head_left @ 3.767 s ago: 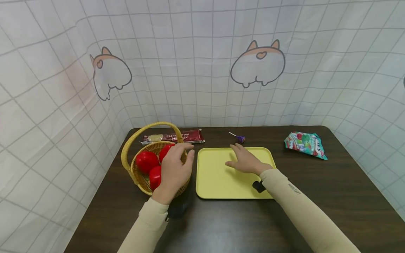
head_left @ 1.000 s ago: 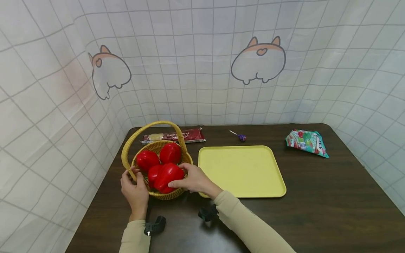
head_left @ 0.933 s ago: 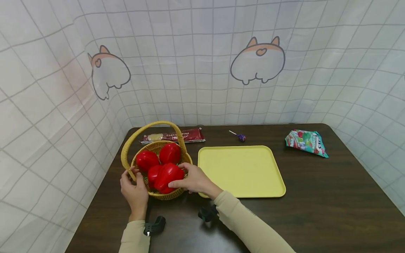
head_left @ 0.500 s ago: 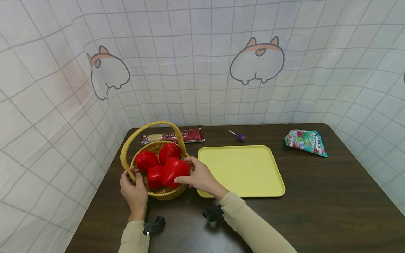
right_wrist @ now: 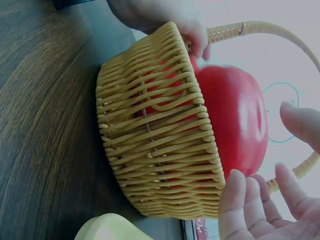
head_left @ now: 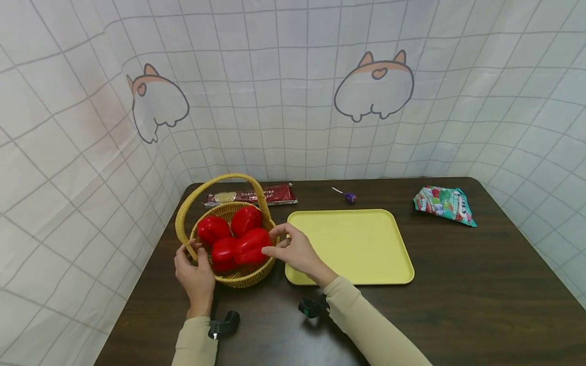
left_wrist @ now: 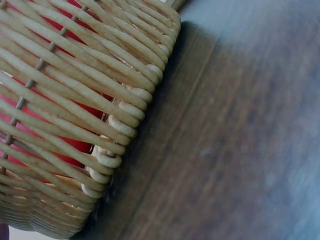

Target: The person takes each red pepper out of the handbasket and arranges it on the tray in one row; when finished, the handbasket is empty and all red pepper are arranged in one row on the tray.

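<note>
A yellow wicker basket with an arched handle stands at the left of the table, holding several red bell peppers. My left hand grips the basket's left rim at the foot of the handle. At the basket's right side lies the front-right bell pepper, partly over another one. My right hand is just beside that pepper, thumb and fingers spread. In the right wrist view a gap shows between the right fingers and the pepper. The left wrist view shows only the basket's woven side and the table.
A yellow tray lies right of the basket, partly under my right hand. Along the back are a dark red snack packet, a lollipop and a teal candy bag. A white grid-patterned curtain encloses the table.
Both hands came to the basket, the left taking its rim. The right hand held a bell pepper, moved it right within the basket, then let go and drew slightly away.
</note>
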The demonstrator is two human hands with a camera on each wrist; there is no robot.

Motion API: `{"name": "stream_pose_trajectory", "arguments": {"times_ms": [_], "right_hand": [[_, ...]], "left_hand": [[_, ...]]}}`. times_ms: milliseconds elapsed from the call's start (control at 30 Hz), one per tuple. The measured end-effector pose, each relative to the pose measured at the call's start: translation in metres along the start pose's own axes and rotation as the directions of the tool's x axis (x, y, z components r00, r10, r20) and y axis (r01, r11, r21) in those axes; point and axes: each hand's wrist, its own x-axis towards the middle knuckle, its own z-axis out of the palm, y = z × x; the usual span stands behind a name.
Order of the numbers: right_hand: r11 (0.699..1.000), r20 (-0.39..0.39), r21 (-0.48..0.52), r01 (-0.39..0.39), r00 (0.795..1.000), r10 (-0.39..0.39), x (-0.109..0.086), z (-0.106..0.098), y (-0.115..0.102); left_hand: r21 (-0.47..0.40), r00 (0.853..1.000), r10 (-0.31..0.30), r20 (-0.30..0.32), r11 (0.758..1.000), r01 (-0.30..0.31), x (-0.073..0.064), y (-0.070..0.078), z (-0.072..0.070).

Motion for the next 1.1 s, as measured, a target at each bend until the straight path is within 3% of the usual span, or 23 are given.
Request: {"name": "stream_pose_trajectory", "arguments": {"times_ms": [233,500,633,867,967,1100], "right_hand": [[0.999,0.007,-0.036,-0.003,1.0,0.003,0.005,0.005,0.003],[0.983,0.02,-0.183,0.033,0.999,-0.029,0.013,0.009,0.0],[0.947,0.012,-0.319,0.038,0.999,-0.036,0.019,0.015,-0.005],[0.85,-0.019,-0.527,-0.011,1.0,0.001,0.029,0.029,-0.01],[0.815,-0.048,-0.579,-0.025,0.999,-0.004,0.031,0.034,-0.009],[0.789,-0.08,-0.613,-0.027,0.996,-0.028,0.033,0.038,-0.007]], "left_hand": [[0.002,1.0,-0.013,-0.001,1.0,0.013,0.0,0.0,0.002],[0.0,1.0,-0.013,0.003,1.0,0.013,-0.001,0.0,0.001],[-0.003,1.0,-0.012,0.004,1.0,0.012,-0.001,0.001,0.0],[0.001,1.0,-0.017,0.004,1.0,0.017,-0.002,0.0,0.0],[0.001,1.0,-0.01,0.004,1.0,0.01,-0.002,0.0,0.0],[-0.002,1.0,-0.001,0.004,1.0,0.001,-0.001,0.0,0.0]]}}
